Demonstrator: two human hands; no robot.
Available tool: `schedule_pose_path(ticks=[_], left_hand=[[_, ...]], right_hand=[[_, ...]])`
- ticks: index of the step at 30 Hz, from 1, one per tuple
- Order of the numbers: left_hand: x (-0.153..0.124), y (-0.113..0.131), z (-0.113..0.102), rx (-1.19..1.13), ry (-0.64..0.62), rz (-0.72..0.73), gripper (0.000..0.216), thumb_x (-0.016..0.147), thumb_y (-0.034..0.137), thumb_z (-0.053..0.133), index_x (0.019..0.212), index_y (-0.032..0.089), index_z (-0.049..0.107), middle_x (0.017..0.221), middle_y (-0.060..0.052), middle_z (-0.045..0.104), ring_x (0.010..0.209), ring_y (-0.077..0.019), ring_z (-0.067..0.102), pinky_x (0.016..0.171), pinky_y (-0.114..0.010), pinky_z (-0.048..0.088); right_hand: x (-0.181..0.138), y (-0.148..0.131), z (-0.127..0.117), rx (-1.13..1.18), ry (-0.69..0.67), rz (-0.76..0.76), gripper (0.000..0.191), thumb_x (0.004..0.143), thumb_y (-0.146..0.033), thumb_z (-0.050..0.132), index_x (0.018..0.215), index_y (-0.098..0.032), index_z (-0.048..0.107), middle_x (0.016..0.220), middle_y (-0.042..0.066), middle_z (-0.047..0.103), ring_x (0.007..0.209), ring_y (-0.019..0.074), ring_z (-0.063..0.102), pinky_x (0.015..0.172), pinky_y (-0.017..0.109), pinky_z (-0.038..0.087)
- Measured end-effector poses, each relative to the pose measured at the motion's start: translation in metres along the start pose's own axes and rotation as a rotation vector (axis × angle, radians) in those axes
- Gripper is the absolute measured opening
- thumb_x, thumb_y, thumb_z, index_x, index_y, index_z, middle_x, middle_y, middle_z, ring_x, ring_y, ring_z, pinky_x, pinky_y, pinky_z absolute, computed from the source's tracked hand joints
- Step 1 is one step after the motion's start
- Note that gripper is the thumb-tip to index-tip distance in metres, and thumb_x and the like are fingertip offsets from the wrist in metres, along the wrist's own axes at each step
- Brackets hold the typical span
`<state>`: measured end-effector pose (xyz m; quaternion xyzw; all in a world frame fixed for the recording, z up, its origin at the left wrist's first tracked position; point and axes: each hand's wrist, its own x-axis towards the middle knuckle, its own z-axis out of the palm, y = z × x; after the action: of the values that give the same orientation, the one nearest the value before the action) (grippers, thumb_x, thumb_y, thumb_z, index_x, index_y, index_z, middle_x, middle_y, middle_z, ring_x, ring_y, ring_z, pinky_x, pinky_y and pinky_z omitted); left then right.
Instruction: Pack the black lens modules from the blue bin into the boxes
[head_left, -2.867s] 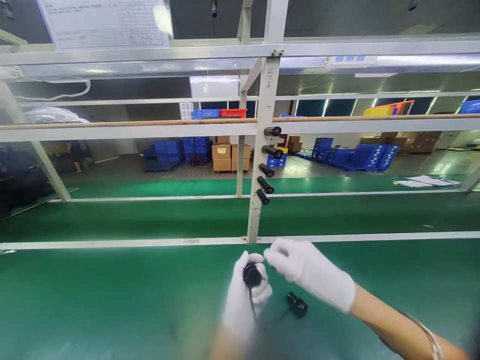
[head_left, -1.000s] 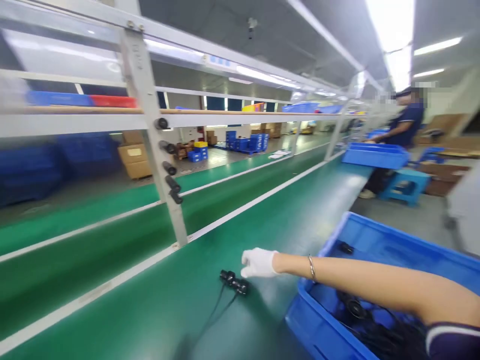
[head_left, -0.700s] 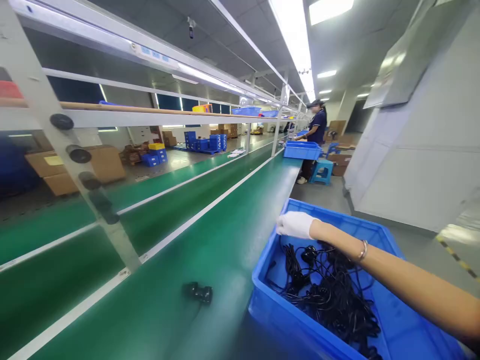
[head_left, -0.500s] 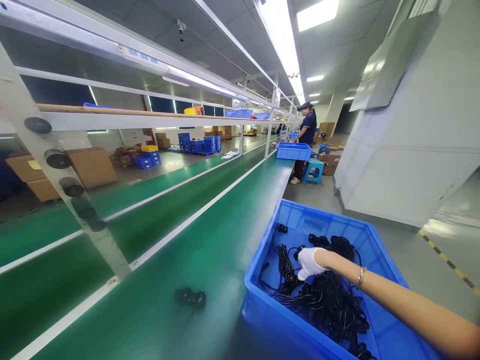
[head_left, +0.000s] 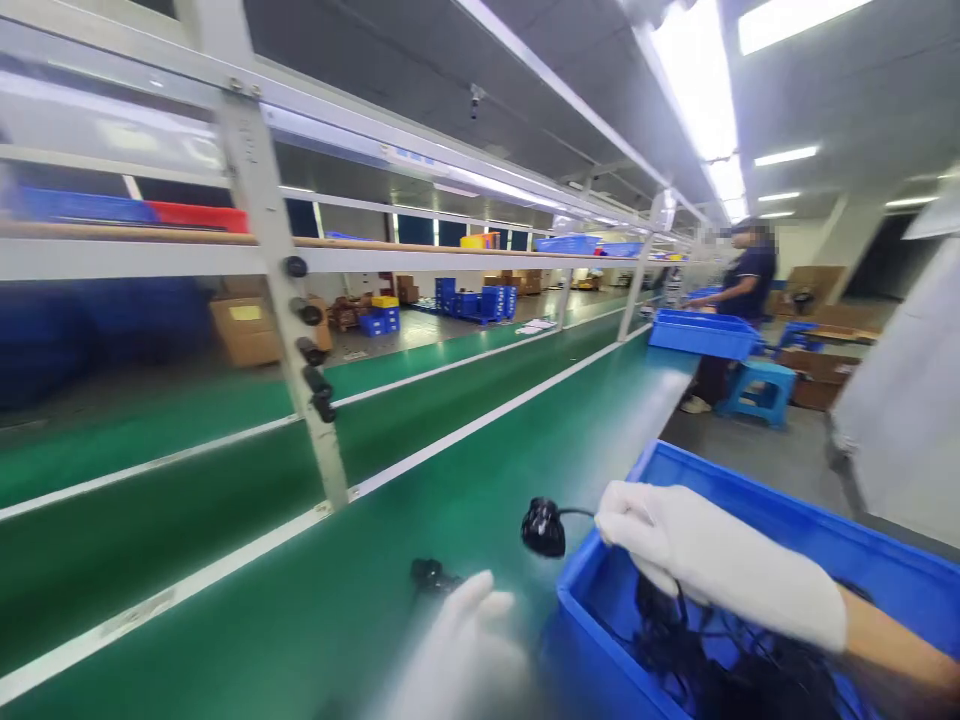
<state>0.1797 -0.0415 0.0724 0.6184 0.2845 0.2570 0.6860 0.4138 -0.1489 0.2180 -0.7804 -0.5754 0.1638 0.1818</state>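
My right hand [head_left: 712, 560], in a white glove, pinches the thin black cable of a round black plug part [head_left: 544, 527] and holds it in the air over the near rim of the blue bin [head_left: 757, 495]. A tangle of black cables [head_left: 720, 650] fills the bin below my wrist. Blurred and low in the view, my gloved left hand [head_left: 469, 655] has its fingers spread and holds nothing. Just beyond its fingertips a small black connector [head_left: 431, 575] lies on the green belt [head_left: 300, 600].
A white frame post [head_left: 289, 320] with several black knobs stands at the belt's far side. Further down the line another blue bin [head_left: 701, 335] sits on the belt, with a person in dark clothes and a blue stool [head_left: 757, 385] beside it.
My right hand went from the belt into the bin, then came up with a cabled black part. My left hand has come into view. The camera swung right, then back left.
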Motion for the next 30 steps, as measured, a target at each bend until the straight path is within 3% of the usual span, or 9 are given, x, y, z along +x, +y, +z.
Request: schedule_pose_path(ticks=[4, 8, 10, 13, 17, 20, 25, 28, 30], left_hand=[[0.009, -0.001, -0.016, -0.343, 0.068, -0.008, 0.063, 0.073, 0.07, 0.057, 0.107, 0.019, 0.067, 0.094, -0.01, 0.067, 0.078, -0.0216, 0.063, 0.082, -0.04, 0.051], [-0.001, -0.008, -0.048, -0.603, 0.35, 0.082, 0.045, 0.069, 0.062, 0.068, 0.086, 0.02, 0.068, 0.076, -0.004, 0.063, 0.07, -0.0171, 0.06, 0.069, -0.033, 0.051], [-0.009, -0.011, -0.061, -0.68, 0.465, 0.186, 0.044, 0.07, 0.064, 0.064, 0.08, 0.021, 0.064, 0.075, -0.004, 0.063, 0.068, -0.0161, 0.059, 0.061, -0.028, 0.05], [-0.022, -0.01, -0.076, -0.609, 0.578, 0.312, 0.05, 0.067, 0.071, 0.062, 0.067, 0.021, 0.059, 0.076, -0.005, 0.064, 0.059, -0.0129, 0.054, 0.044, -0.021, 0.039], [-0.038, 0.0, -0.091, -0.447, 0.708, 0.306, 0.041, 0.073, 0.06, 0.064, 0.088, 0.022, 0.065, 0.095, -0.006, 0.065, 0.046, -0.0058, 0.04, 0.035, -0.019, 0.023], [-0.041, 0.008, -0.096, -0.481, 0.743, 0.31, 0.039, 0.077, 0.053, 0.065, 0.103, 0.023, 0.06, 0.088, -0.004, 0.063, 0.046, -0.0042, 0.037, 0.038, -0.019, 0.023], [-0.032, 0.017, -0.096, -0.655, 0.627, 0.422, 0.042, 0.084, 0.059, 0.051, 0.091, 0.018, 0.059, 0.068, 0.002, 0.048, 0.05, -0.0033, 0.035, 0.048, -0.017, 0.033], [-0.02, 0.022, -0.095, -0.894, 0.572, 0.43, 0.042, 0.087, 0.059, 0.047, 0.091, 0.018, 0.058, 0.067, 0.004, 0.042, 0.052, -0.0028, 0.036, 0.047, -0.015, 0.029], [-0.011, 0.025, -0.095, -1.001, 0.526, 0.418, 0.047, 0.087, 0.062, 0.044, 0.089, 0.017, 0.058, 0.058, 0.006, 0.036, 0.043, -0.0016, 0.026, 0.04, -0.016, 0.019]], right_hand=[[0.007, -0.059, 0.058, -0.228, 0.017, -0.407, 0.025, 0.09, -0.04, 0.043, 0.075, -0.024, 0.056, 0.053, -0.003, 0.055, 0.043, 0.0125, 0.045, 0.043, 0.025, 0.025], [0.084, -0.091, 0.092, -0.268, 0.033, -0.889, 0.023, 0.085, -0.047, 0.052, 0.083, -0.025, 0.06, 0.063, -0.004, 0.059, 0.051, 0.012, 0.049, 0.049, 0.024, 0.029], [0.146, -0.111, 0.099, -0.239, 0.17, -0.866, 0.023, 0.089, -0.043, 0.048, 0.084, -0.024, 0.059, 0.071, -0.001, 0.063, 0.06, 0.0133, 0.054, 0.053, 0.025, 0.031], [0.233, -0.146, 0.112, -0.12, 0.363, -0.536, 0.023, 0.087, -0.044, 0.054, 0.091, -0.022, 0.057, 0.079, 0.001, 0.065, 0.073, 0.0162, 0.059, 0.061, 0.026, 0.038], [0.289, -0.177, 0.137, -0.02, 0.468, -0.518, 0.036, 0.08, -0.048, 0.063, 0.103, -0.02, 0.056, 0.099, 0.005, 0.065, 0.09, 0.0202, 0.061, 0.072, 0.029, 0.043], [0.3, -0.188, 0.15, -0.002, 0.524, -0.559, 0.035, 0.082, -0.045, 0.061, 0.105, -0.019, 0.055, 0.101, 0.008, 0.065, 0.094, 0.0227, 0.061, 0.074, 0.03, 0.044], [0.292, -0.193, 0.136, 0.046, 0.462, -0.562, 0.029, 0.082, -0.037, 0.058, 0.102, -0.017, 0.057, 0.095, 0.008, 0.067, 0.086, 0.021, 0.063, 0.074, 0.029, 0.045], [0.254, -0.189, 0.118, 0.108, 0.351, -0.604, 0.024, 0.08, -0.035, 0.059, 0.098, -0.019, 0.058, 0.086, 0.003, 0.067, 0.077, 0.0172, 0.062, 0.072, 0.028, 0.045], [0.214, -0.183, 0.109, 0.112, 0.234, -0.697, 0.021, 0.079, -0.034, 0.06, 0.095, -0.021, 0.059, 0.081, 0.0, 0.065, 0.072, 0.0161, 0.06, 0.068, 0.027, 0.046]])
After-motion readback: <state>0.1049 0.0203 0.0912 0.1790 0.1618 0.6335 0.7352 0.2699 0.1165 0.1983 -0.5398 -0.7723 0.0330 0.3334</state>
